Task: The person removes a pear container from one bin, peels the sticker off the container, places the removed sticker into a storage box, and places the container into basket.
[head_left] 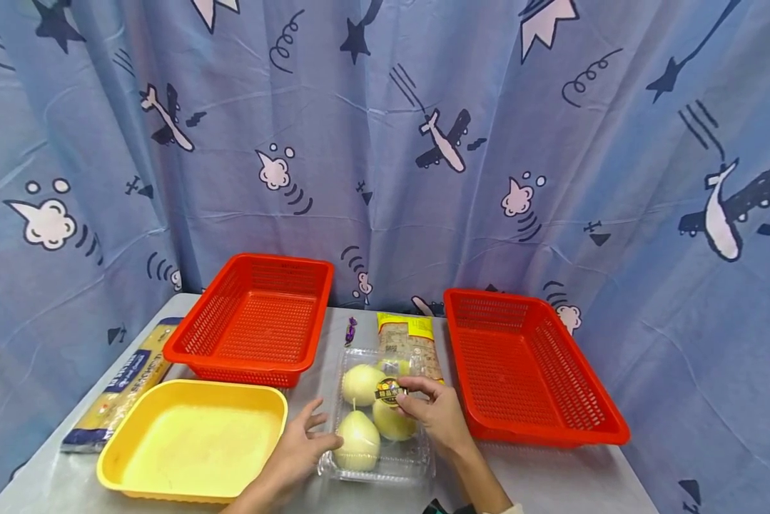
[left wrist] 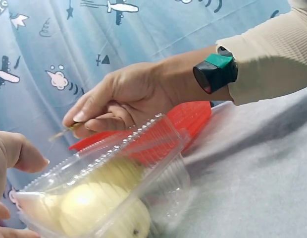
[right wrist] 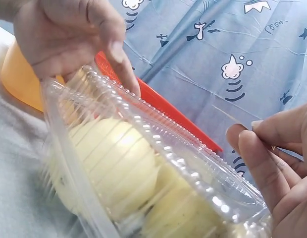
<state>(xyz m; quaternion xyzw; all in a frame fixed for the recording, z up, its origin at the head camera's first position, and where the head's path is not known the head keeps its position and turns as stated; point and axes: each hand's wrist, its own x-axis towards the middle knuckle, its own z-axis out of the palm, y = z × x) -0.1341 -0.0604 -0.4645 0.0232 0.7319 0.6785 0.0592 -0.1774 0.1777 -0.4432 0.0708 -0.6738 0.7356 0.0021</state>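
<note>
A clear plastic box [head_left: 378, 421] of yellow pears [head_left: 359, 440] lies low in the middle of the head view, on the grey worktop [head_left: 551, 478]. The left hand [head_left: 297, 451] rests against the box's left side — its fingers [head_left: 312, 414] are straight and loose, holding nothing. The right hand [head_left: 432, 414] sits on top of the box, and its fingers [head_left: 417, 389] pinch the round sticker [head_left: 389, 391] on the lid.

A yellow tray [head_left: 192, 439] is at the lower left. One red basket [head_left: 256, 318] stands behind it — another red basket [head_left: 526, 364] is at the right. A snack bag [head_left: 407, 339] and a purple candy [head_left: 350, 330] lie between the baskets. A pasta packet [head_left: 124, 382] lies at the far left.
</note>
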